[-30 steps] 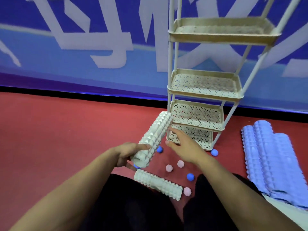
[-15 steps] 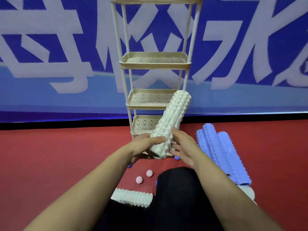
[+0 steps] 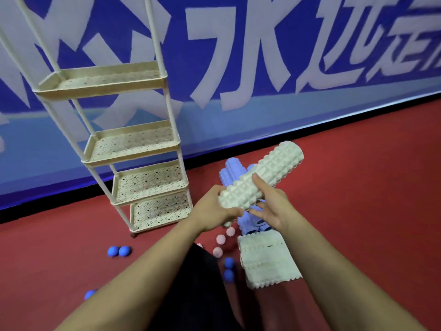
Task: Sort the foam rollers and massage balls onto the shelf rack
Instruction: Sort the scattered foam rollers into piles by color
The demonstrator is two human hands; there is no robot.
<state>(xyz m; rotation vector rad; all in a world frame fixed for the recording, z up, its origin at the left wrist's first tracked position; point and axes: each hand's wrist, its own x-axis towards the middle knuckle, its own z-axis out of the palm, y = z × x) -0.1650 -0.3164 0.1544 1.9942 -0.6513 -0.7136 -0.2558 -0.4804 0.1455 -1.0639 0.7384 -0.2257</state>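
Underfoot red floor point(image 3: 358, 187), blue banner wall point(image 3: 238, 56) behind; both hands' fingers point(image 3: 256, 181) clamped on white roller point(image 3: 262, 175).

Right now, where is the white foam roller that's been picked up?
In the head view, right of centre, the white foam roller is held tilted in both hands, above the blue rollers, right of the shelf rack.
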